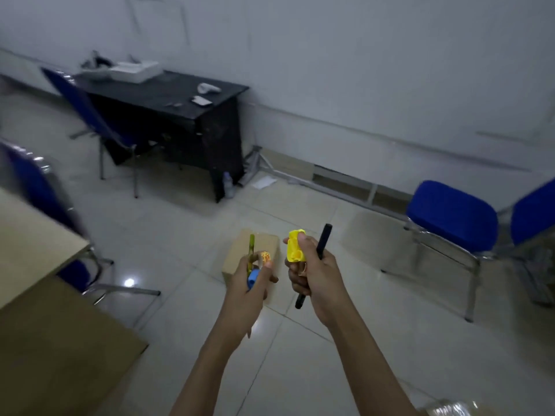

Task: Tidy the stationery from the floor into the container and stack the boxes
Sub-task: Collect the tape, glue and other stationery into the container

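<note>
the left hand (250, 280) and the right hand (312, 271) are side by side in the middle, near each other but apart. in the left hand are a pencil (251, 247) and a small round piece (253, 279) below it. in the right hand are a marker (323, 240) and, on its left, a plastic block (295, 246). a cardboard box (261, 244) stands on the floor (180, 235) just behind the left hand. further back a desk (180, 97) stands at the wall, with a chair (87, 112) on its left and a bottle (228, 184) beside its near leg. a row of seats (450, 214) is at the right, a table (30, 244) at the left, and a large carton (60, 355) before it.

The pale tiled floor (345, 340) carries a small cardboard box (265, 241), a black desk (168, 97), blue chairs (450, 214) and a bottle (228, 184).
</note>
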